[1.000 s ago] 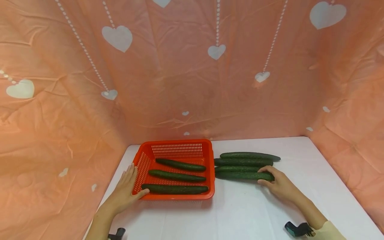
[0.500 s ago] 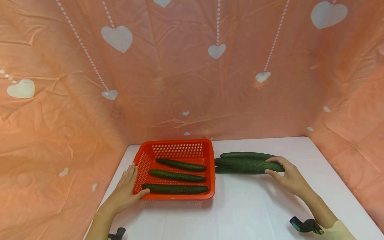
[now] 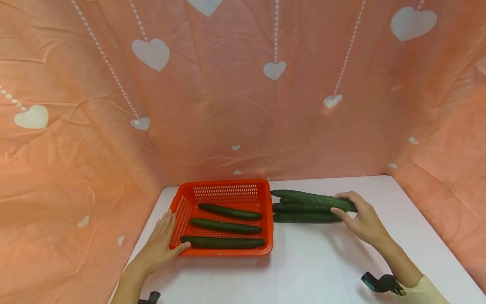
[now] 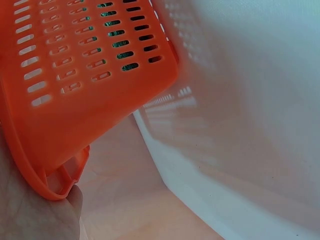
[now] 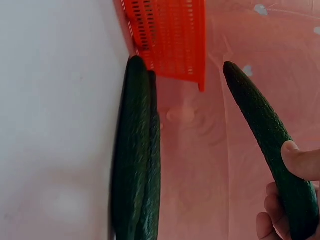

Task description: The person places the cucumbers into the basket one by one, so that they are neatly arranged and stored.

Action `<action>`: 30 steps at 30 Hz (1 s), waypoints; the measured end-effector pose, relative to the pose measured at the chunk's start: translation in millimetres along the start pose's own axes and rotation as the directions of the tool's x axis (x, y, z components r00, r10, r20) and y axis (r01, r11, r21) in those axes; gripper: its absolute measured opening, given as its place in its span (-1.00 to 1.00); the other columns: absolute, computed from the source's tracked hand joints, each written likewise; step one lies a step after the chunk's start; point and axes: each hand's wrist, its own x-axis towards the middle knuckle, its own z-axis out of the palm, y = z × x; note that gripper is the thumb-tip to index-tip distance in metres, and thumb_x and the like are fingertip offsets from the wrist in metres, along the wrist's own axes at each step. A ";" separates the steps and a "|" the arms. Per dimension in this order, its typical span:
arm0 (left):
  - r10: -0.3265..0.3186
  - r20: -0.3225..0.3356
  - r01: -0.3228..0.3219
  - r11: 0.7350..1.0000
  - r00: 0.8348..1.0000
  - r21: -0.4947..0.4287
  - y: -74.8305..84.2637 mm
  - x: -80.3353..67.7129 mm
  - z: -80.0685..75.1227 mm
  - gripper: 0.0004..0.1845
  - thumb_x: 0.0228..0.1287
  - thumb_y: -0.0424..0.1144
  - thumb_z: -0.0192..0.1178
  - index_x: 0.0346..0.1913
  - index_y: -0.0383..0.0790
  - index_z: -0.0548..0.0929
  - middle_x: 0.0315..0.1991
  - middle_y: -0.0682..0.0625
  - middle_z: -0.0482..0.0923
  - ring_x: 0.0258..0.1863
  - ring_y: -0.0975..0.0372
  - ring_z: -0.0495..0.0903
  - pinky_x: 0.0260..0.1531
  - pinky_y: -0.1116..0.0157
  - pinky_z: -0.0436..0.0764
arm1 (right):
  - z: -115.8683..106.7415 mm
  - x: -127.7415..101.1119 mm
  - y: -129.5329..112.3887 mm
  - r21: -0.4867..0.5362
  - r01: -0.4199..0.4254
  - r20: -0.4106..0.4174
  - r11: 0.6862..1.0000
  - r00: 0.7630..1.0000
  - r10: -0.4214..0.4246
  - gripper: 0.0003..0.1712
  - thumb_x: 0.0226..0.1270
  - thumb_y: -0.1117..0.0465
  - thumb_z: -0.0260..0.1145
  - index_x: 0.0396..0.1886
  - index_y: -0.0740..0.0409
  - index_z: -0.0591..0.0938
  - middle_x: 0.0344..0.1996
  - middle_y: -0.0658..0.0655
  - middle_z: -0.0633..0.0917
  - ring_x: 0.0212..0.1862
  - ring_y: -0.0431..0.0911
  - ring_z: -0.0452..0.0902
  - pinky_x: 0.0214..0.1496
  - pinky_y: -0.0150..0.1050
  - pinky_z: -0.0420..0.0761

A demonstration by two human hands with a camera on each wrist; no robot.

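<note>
My right hand [image 3: 360, 217] grips a dark green cucumber [image 3: 309, 197] near its right end, thumb on the near side. In the right wrist view this cucumber [image 5: 257, 117] is raised off the table, its far end free in the air. Below it, several more cucumbers [image 3: 303, 218] lie side by side on the table, partly hidden by the held one. My left hand [image 3: 157, 245] rests at the left side of a red plastic basket [image 3: 270, 219], fingers straight along the rim and thumb over the near corner. Three cucumbers [image 3: 225, 226] lie apart inside the basket.
The basket stands on a white-covered table [image 3: 303, 266], its right wall right at the ends of the lying cucumbers. Orange sheeting [image 3: 212, 105] with white hearts encloses the table at the back and both sides.
My right hand has lifted a cucumber from the front of the row, first drawing it rightward, then carrying it back over the others with its left end swung rearward. The left hand stays at the basket.
</note>
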 end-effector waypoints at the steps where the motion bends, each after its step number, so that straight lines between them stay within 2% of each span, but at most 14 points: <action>1: 0.000 0.000 0.000 1.000 1.000 -0.001 0.0 0.4 0.0 0.21 0.44 0.27 0.31 0.69 -0.52 -0.09 0.74 -0.39 -0.35 0.71 -0.29 -0.33 0.66 0.13 -0.51 | 1.0 1.8 -2.1 0.002 -0.006 0.006 1.000 1.000 0.006 -0.53 0.21 0.40 0.62 0.11 0.12 0.71 -0.04 0.06 0.74 0.06 -0.51 0.49 0.14 -0.70 0.37; 4: 0.000 -0.001 0.000 1.000 1.000 -0.001 -0.8 -0.3 -0.6 0.21 0.43 0.27 0.31 0.69 -0.54 -0.08 0.74 -0.39 -0.35 0.71 -0.29 -0.33 0.64 0.16 -0.54 | 7.2 6.6 -8.2 0.010 -0.016 0.038 1.000 0.999 0.015 -0.56 0.27 0.36 0.61 0.12 0.10 0.71 -0.03 0.03 0.74 0.06 -0.42 0.54 0.13 -0.68 0.40; 8: 0.001 -0.008 -0.001 1.000 1.000 0.000 -2.5 -1.2 -0.4 0.21 0.44 0.26 0.31 0.69 -0.53 -0.08 0.74 -0.38 -0.35 0.71 -0.29 -0.33 0.59 0.29 -0.59 | 19.9 12.8 -18.4 0.035 -0.010 0.088 0.999 0.996 0.007 -0.56 0.31 0.34 0.59 0.14 0.06 0.71 0.01 0.01 0.75 0.09 -0.17 0.65 0.15 -0.62 0.46; 12: 0.004 -0.013 -0.004 1.000 1.000 0.002 -3.3 0.2 1.4 0.20 0.44 0.26 0.31 0.69 -0.52 -0.08 0.75 -0.37 -0.35 0.72 -0.27 -0.33 0.66 0.12 -0.50 | 34.0 18.9 -27.5 0.037 -0.011 0.128 0.999 0.992 0.006 -0.56 0.31 0.30 0.60 0.15 0.02 0.71 0.03 -0.02 0.75 0.11 0.00 0.70 0.16 -0.34 0.62; 14: 0.004 -0.011 -0.004 1.000 1.000 0.004 -3.3 1.1 2.3 0.21 0.44 0.27 0.31 0.70 -0.51 -0.08 0.75 -0.36 -0.36 0.72 -0.27 -0.33 0.69 0.00 -0.42 | 41.2 21.8 -32.6 0.039 -0.015 0.141 0.999 0.990 0.009 -0.56 0.30 0.27 0.61 0.15 0.01 0.71 0.02 -0.04 0.75 0.11 -0.01 0.70 0.13 -0.18 0.67; 16: 0.002 -0.010 -0.002 1.000 1.000 0.001 -3.1 1.7 2.9 0.21 0.43 0.27 0.31 0.70 -0.51 -0.09 0.75 -0.36 -0.36 0.72 -0.27 -0.33 0.68 0.01 -0.43 | 48.8 24.7 -38.3 0.053 -0.017 0.151 0.998 0.988 0.009 -0.55 0.30 0.26 0.62 0.15 0.03 0.71 0.01 -0.04 0.76 0.09 -0.04 0.70 0.12 -0.07 0.70; 25: -0.006 -0.008 0.006 1.000 1.000 -0.002 -2.1 0.8 2.8 0.20 0.44 0.27 0.31 0.70 -0.50 -0.08 0.75 -0.36 -0.35 0.70 -0.32 -0.33 0.68 -0.09 -0.38 | 82.2 31.6 -62.2 0.130 -0.051 0.203 0.990 0.979 0.024 -0.56 0.29 0.22 0.61 0.14 0.09 0.71 0.01 0.01 0.78 0.06 -0.04 0.72 0.19 0.08 0.73; 30: 0.003 -0.010 -0.003 1.000 1.000 -0.004 -2.1 1.0 3.0 0.21 0.44 0.27 0.30 0.69 -0.51 -0.08 0.74 -0.37 -0.35 0.71 -0.31 -0.34 0.63 0.18 -0.55 | 100.1 33.5 -71.5 0.152 -0.047 0.235 0.987 0.972 0.010 -0.58 0.29 0.22 0.62 0.12 0.09 0.72 -0.01 -0.01 0.77 0.04 -0.05 0.72 0.19 0.08 0.74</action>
